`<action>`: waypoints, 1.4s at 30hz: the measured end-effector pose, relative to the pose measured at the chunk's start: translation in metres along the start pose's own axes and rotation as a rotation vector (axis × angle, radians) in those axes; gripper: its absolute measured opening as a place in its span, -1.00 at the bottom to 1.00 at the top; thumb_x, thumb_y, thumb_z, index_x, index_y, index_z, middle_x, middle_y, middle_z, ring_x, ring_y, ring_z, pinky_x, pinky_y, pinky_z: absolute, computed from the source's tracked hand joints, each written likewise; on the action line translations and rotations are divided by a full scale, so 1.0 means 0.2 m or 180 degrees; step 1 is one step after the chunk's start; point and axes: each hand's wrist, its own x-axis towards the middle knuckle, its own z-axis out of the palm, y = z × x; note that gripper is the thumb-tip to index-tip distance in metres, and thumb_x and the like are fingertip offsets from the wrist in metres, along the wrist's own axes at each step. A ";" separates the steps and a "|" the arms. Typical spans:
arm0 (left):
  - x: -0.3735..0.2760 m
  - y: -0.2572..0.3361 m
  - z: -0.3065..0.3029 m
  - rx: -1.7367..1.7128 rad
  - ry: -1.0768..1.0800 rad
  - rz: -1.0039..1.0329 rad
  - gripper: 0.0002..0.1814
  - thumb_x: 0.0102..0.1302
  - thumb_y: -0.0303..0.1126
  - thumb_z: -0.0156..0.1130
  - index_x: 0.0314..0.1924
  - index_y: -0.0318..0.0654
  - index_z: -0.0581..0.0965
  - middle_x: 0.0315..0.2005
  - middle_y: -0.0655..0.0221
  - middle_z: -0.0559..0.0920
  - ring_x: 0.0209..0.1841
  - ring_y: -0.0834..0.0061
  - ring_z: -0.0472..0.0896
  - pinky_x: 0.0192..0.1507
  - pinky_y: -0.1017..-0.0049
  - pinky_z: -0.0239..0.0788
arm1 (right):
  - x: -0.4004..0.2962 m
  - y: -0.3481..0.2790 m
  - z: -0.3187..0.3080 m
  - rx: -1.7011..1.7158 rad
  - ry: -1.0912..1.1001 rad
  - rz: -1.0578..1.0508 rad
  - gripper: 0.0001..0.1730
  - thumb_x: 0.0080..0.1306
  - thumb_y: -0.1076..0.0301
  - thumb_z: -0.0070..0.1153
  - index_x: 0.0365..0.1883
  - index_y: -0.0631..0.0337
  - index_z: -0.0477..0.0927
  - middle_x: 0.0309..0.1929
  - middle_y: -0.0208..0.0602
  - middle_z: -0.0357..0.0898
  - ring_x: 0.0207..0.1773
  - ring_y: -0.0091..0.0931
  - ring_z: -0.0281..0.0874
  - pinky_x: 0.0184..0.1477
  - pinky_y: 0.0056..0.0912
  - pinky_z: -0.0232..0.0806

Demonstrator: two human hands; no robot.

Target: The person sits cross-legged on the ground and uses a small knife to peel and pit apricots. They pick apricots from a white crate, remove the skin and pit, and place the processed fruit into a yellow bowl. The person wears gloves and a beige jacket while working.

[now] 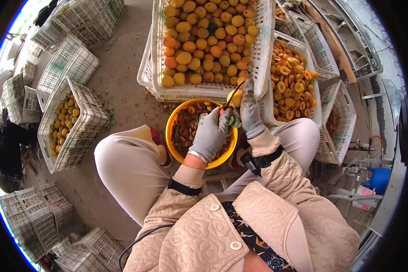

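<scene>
Both hands wear grey work gloves. My left hand (pixel 209 132) grips a knife by its red handle, above the yellow bucket (pixel 170 149). The dark blade of the knife (pixel 234 93) lies across a yellow apricot (pixel 236 99), which my right hand (pixel 250 110) holds. A green leaf (pixel 235 122) shows between my hands. Inside the bucket are brown apricot stones (pixel 187 127) and leaves. Just beyond my hands, whole apricots (pixel 207 44) fill a white plastic crate (pixel 210 90). Halved apricots (pixel 290 85) lie in another white crate (pixel 318 105) to the right.
A crate (pixel 85 125) of greenish-yellow apricots stands on the floor at left. Stacked white crates (pixel 35 214) line the left side. At right are a further crate (pixel 343 136), a metal frame (pixel 370 61) and a blue tank (pixel 380 180). A person in dark clothing (pixel 6 149) is at far left.
</scene>
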 end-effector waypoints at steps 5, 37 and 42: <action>-0.01 -0.08 0.03 -0.0232 0.0097 0.0017 -0.58 0.51 -0.12 0.08 -0.24 -0.44 0.51 -0.57 0.10 0.54 -0.49 0.27 0.52 -0.36 0.39 0.33 | 0.02 -0.30 -0.01 0.0755 0.0161 0.1096 -0.25 0.51 -0.26 -0.18 0.37 0.19 0.28 -0.01 -0.45 0.44 -0.13 -0.69 0.44 -0.13 -0.67 0.38; -0.06 -0.16 -0.22 0.0701 -0.0882 -0.0099 -0.55 0.42 -0.05 0.14 -0.22 -0.38 0.64 -0.40 0.01 0.68 -0.32 0.16 0.64 -0.18 0.26 0.46 | 0.10 -0.70 -0.19 -0.0104 -0.1865 0.1406 -0.56 0.02 0.47 0.48 -0.10 0.28 0.65 -0.19 -0.37 0.70 -0.16 -0.57 0.65 -0.08 -0.51 0.49; -0.07 -0.12 -0.18 0.2137 -0.1386 -0.0310 -0.51 0.39 0.03 0.09 -0.18 -0.32 0.63 -0.28 -0.06 0.68 -0.14 -0.04 0.65 -0.05 0.11 0.46 | -0.04 -0.58 -0.01 -0.3943 -0.2699 -0.0837 -0.62 0.02 0.27 0.27 -0.15 0.15 0.60 -0.13 -0.20 0.62 0.07 -0.26 0.51 0.21 -0.10 0.21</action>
